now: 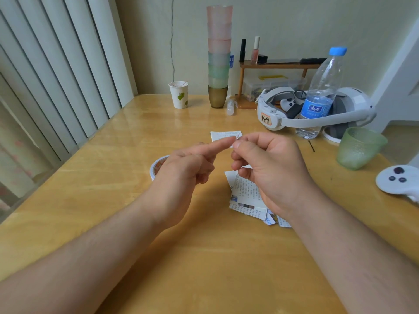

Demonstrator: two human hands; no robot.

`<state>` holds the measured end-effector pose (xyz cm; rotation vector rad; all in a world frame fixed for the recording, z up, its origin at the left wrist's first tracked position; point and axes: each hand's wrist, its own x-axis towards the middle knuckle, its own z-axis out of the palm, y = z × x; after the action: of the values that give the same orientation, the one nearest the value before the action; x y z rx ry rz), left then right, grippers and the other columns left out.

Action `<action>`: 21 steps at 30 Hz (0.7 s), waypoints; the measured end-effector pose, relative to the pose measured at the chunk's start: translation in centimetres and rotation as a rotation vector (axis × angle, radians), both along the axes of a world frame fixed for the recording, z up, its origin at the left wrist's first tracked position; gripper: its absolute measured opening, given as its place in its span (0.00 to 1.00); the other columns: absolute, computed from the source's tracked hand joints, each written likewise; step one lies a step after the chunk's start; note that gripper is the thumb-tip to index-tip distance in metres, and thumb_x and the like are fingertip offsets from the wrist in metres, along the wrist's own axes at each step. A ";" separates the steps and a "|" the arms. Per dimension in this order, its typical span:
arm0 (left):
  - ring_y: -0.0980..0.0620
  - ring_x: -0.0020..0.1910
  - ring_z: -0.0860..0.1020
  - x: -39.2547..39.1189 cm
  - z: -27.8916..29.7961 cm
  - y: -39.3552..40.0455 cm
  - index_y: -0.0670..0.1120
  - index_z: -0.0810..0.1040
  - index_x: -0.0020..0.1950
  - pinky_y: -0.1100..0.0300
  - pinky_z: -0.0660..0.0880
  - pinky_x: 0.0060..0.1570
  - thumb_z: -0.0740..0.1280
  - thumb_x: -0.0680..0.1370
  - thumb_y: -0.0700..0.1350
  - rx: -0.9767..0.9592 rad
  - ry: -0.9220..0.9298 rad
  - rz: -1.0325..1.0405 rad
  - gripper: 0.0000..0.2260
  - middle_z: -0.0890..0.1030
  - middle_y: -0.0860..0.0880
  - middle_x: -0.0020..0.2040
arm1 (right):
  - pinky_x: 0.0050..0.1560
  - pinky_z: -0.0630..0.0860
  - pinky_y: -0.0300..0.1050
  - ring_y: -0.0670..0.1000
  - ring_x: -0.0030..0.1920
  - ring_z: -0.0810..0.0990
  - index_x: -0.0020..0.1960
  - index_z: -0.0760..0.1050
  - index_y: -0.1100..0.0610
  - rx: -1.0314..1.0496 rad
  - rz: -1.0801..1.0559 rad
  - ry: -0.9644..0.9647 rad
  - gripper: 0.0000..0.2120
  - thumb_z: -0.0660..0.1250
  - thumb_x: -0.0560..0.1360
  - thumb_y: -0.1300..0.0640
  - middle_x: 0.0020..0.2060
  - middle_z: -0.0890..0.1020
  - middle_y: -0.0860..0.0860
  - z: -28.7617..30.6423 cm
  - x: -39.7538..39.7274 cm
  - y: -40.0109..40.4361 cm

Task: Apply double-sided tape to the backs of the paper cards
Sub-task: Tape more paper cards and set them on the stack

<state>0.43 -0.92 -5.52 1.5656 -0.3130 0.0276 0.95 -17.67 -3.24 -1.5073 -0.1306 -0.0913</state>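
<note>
Pale walls and vertical blinds (pixel 56 75) close in behind a yellow wooden bench (pixel 204 257). Above its middle, the left hand (pixel 188 168) points its straight forefinger at the right hand (pixel 269 168), the other fingers curled under and holding nothing. The right hand pinches a small white piece (pixel 234 141) between thumb and forefinger, right at the tip of the left forefinger; whether that piece is tape or backing paper cannot be told. One paper card (pixel 223 135) lies flat on the bench just beyond the fingertips. A loose heap of printed paper cards (pixel 247 196) lies under the right hand and wrist. The roll of double-sided tape (pixel 156 167) lies flat on the bench, partly hidden behind the left hand. Beyond the single card stand a paper cup (pixel 179 94) and a tall stack of coloured cups (pixel 218 55). To the right of that stack are a white headset (pixel 317 109), a water bottle (pixel 322 91) and a green glass (pixel 359 147).
</note>
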 end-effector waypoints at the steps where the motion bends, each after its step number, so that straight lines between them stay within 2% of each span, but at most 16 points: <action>1: 0.48 0.41 0.64 0.0 0.0 0.0 0.54 0.87 0.62 0.55 0.64 0.47 0.58 0.70 0.39 0.007 -0.005 0.000 0.27 0.66 0.53 0.39 | 0.38 0.76 0.42 0.48 0.34 0.81 0.40 0.83 0.57 -0.002 -0.006 0.004 0.08 0.71 0.78 0.63 0.32 0.82 0.50 0.0 0.0 0.0; 7: 0.50 0.42 0.65 -0.1 0.0 -0.1 0.55 0.88 0.60 0.61 0.64 0.44 0.59 0.69 0.39 0.040 -0.022 0.011 0.27 0.68 0.55 0.37 | 0.37 0.76 0.42 0.49 0.34 0.81 0.39 0.84 0.57 -0.012 -0.045 0.046 0.09 0.70 0.77 0.64 0.32 0.83 0.51 -0.1 0.2 0.0; 14: 0.48 0.42 0.63 -0.1 -0.1 -0.2 0.54 0.88 0.60 0.54 0.63 0.48 0.58 0.69 0.39 0.002 0.030 -0.009 0.27 0.67 0.53 0.39 | 0.36 0.74 0.43 0.49 0.32 0.78 0.39 0.82 0.57 0.115 -0.005 0.128 0.10 0.69 0.77 0.65 0.31 0.80 0.52 0.0 0.1 0.1; 18: 0.51 0.40 0.65 0.0 -0.1 -0.3 0.51 0.87 0.61 0.57 0.64 0.45 0.58 0.69 0.40 -0.088 0.130 -0.082 0.26 0.68 0.54 0.39 | 0.35 0.73 0.42 0.49 0.33 0.76 0.38 0.81 0.56 0.200 0.045 0.151 0.10 0.69 0.77 0.65 0.32 0.78 0.53 0.1 0.0 0.2; 21: 0.52 0.40 0.65 0.0 -0.1 -0.2 0.51 0.88 0.61 0.57 0.64 0.45 0.58 0.69 0.40 -0.088 0.132 -0.090 0.26 0.68 0.53 0.40 | 0.35 0.73 0.42 0.49 0.33 0.76 0.38 0.81 0.56 0.204 0.048 0.152 0.11 0.68 0.77 0.65 0.32 0.78 0.53 0.0 0.1 0.3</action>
<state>0.46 -1.13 -5.59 1.4574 -0.2743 -0.1295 1.00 -17.38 -3.21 -1.3011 -0.0337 0.0473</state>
